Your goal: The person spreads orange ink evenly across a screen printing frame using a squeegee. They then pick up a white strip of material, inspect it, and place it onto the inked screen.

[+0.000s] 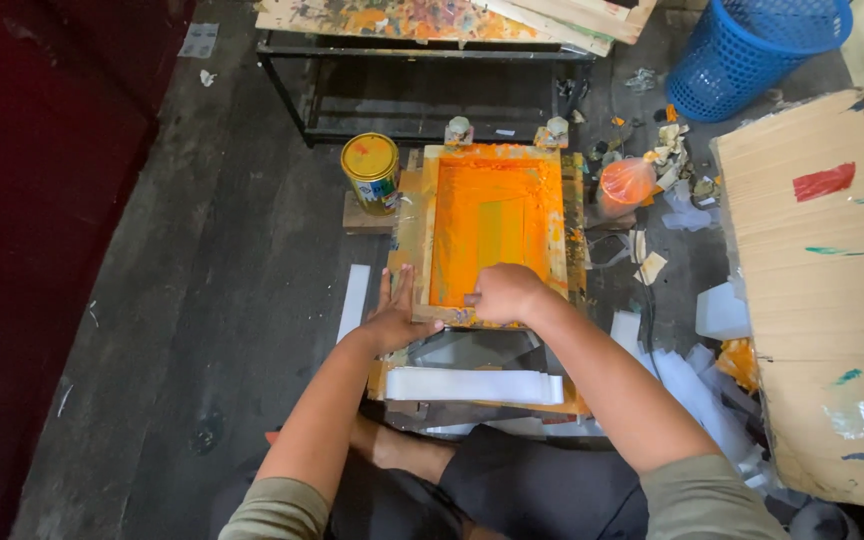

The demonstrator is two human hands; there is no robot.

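A wooden screen-printing frame [490,158] with an orange ink-covered mesh [492,225] lies on the floor in front of me. My left hand [393,315] rests flat, fingers spread, on the frame's near left corner. Fingers curled, my right hand [505,293] grips a squeegee at the near edge of the mesh; the tool itself is mostly hidden under the hand. Below the frame lies a stack of white sheets [472,385] on a board.
A yellow-lidded paint can [372,172] stands left of the frame. An orange plastic bag [627,182] and paper scraps lie to the right. A cardboard sheet [827,290] leans at right, a blue basket [752,50] at top right, a metal-framed table [422,50] behind.
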